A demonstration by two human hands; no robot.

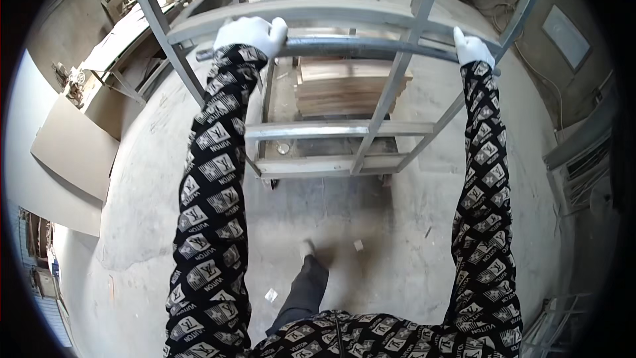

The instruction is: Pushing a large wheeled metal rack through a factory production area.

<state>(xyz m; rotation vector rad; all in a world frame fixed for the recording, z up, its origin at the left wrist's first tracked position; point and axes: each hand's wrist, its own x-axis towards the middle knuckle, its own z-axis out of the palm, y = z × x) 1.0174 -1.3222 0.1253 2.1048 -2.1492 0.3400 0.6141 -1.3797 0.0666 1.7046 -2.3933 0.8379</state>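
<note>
A grey metal-frame cart point(311, 130) on wheels stands right in front of me, its round push bar point(358, 45) running across at the height of my hands. My left hand point(250, 36), in a white glove, is closed around the bar near its left end. Out at the right end, my right hand point(473, 50) grips the same bar, also gloved in white; its fingers are mostly hidden behind the knuckles and frame. Low inside the cart lies a stack of wooden boards point(351, 87), seen between the uprights.
Along the left wall runs a long workbench point(126, 30) with pieces on it. Large flat panels point(74, 142) lean at the left. A metal rack point(583, 166) stands on the right, with a pale board point(566, 36) on the wall beyond. Small scraps point(271, 295) lie on the concrete floor.
</note>
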